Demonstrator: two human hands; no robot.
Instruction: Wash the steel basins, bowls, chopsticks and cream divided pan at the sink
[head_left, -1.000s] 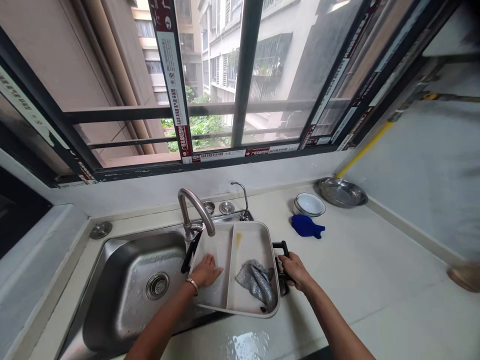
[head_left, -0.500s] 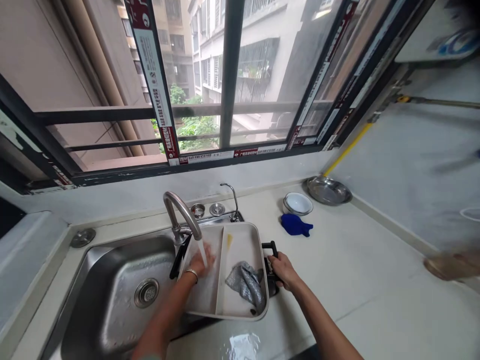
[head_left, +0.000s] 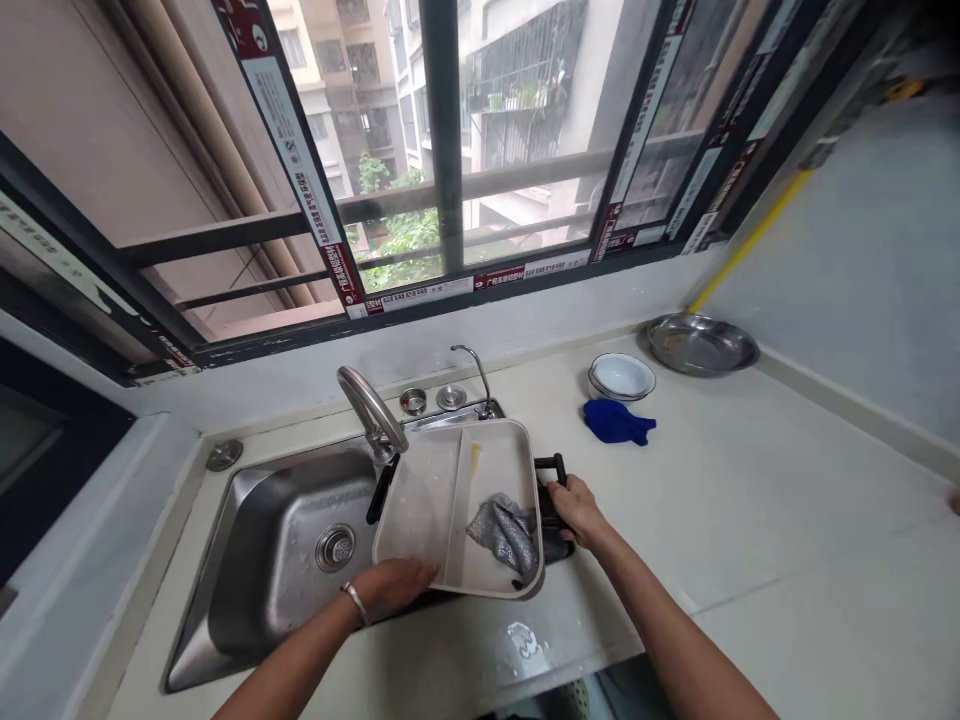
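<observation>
A pale two-compartment pan point(head_left: 424, 490) with black side handles is set over the right side of the sink, next to the faucet point(head_left: 371, 408). My right hand point(head_left: 577, 510) is closed round its right black handle point(head_left: 551, 462). At the pan's near left corner, my left hand point(head_left: 397, 583) grips the rim, its fingers together and partly hidden by the wall. A crumpled silvery-grey cloth point(head_left: 504, 530) lies in the right compartment, with a small yellowish patch behind it. The left compartment looks wet. No stream shows below the spout.
The steel sink basin point(head_left: 255, 560) with its drain lies left. On the counter point(head_left: 720, 470) at right are a blue fish-shaped cloth point(head_left: 616, 422), white bowls point(head_left: 622, 376) and a steel basin point(head_left: 701, 343). A thin second tap point(head_left: 480, 375) stands behind the pan. Water point(head_left: 523, 640) lies on the front counter.
The water stream from the faucet has stopped. My left hand has moved from inside the left compartment to the pan's near rim. My right hand stays on the handle. The view has shifted.
</observation>
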